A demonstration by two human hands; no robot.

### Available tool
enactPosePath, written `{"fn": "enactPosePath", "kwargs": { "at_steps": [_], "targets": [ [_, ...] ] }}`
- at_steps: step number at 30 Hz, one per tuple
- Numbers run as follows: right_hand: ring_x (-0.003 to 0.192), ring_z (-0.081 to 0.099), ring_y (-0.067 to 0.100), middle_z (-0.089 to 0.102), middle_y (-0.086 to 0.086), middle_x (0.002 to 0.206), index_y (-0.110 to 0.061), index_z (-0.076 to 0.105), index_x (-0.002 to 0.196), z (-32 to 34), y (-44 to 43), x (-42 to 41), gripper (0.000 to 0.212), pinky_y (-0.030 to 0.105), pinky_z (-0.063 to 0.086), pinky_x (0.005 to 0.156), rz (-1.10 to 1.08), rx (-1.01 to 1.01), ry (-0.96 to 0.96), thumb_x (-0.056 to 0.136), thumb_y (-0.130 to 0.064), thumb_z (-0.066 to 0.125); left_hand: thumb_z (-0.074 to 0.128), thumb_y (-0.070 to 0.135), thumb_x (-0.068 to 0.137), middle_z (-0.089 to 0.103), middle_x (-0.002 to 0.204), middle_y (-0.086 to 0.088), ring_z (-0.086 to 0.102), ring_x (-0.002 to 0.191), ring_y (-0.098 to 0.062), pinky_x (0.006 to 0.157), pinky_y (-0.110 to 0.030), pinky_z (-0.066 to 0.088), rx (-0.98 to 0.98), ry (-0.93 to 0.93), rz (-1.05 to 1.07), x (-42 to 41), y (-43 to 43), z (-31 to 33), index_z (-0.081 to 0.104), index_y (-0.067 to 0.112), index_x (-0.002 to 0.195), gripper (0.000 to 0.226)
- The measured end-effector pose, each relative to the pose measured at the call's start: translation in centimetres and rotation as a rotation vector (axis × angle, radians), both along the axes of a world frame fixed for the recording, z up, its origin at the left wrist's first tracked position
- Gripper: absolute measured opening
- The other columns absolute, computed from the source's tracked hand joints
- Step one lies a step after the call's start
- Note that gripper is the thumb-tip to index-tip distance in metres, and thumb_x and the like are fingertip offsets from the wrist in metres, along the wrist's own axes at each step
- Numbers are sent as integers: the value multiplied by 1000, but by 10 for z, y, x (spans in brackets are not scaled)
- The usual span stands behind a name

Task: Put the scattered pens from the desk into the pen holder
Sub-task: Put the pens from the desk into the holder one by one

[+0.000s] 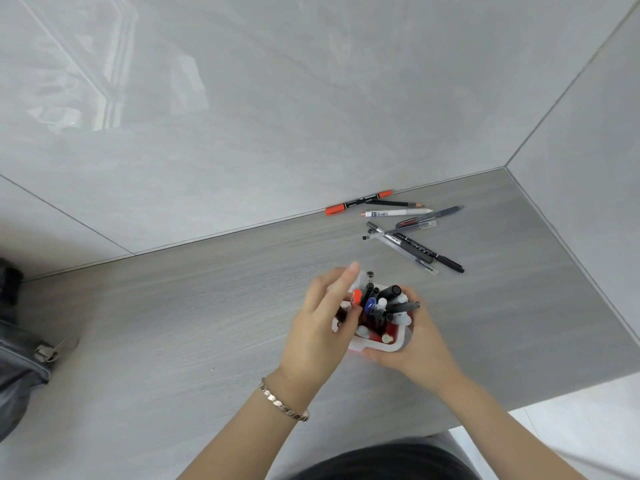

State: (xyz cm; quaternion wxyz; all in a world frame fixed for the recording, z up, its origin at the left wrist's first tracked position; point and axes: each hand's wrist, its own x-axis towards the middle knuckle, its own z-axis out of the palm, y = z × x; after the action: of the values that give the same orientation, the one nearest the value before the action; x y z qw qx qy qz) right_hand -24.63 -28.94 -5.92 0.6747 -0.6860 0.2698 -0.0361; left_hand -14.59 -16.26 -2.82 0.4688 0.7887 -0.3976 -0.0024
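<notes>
A white pen holder with a red inside (389, 342) stands on the grey desk (194, 306), packed with several pens (381, 304). My right hand (420, 344) wraps around the holder's right and front side. My left hand (322, 323) is over its left rim, fingers curled among the pens and around a clear-capped one. Further back lie several loose pens: an orange-tipped marker (358, 202) against the wall, a white pen (398, 213), and a crossed pile of black and clear pens (415, 242).
A tiled wall (277, 116) rises along the desk's far edge, with a second wall (588, 168) at the right. A grey zipped bag (24, 355) sits at the left edge. The desk's front edge (561, 393) drops off at the lower right.
</notes>
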Motion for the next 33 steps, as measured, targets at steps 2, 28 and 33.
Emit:
{"fn": "enactPosePath", "kwargs": {
  "at_steps": [2,28,33],
  "targets": [
    [87,68,-5,69,-14,96,-19,43,117,-1,-1,0,78,6,49,70,13,12,-3,55,4,84,56,9,82,46,108,10,53,87,-4,74,-15,48,7,-46,-7,2,-1,-1,30,37,128,60],
    [92,66,-8,66,-31,99,-41,42,106,-1,-3,0,74,4,48,71,51,-32,11,48,-22,86,48,16,88,41,135,7,44,121,-3,101,-12,37,82,-86,47,-3,5,-11,41,16,128,40],
    [82,66,-10,68,-29,90,-30,42,106,-9,-4,1,76,4,48,68,41,-23,11,56,8,83,20,40,96,2,153,22,11,142,-5,116,-33,15,191,28,-199,-24,15,-24,-2,32,143,52]
  ]
}}
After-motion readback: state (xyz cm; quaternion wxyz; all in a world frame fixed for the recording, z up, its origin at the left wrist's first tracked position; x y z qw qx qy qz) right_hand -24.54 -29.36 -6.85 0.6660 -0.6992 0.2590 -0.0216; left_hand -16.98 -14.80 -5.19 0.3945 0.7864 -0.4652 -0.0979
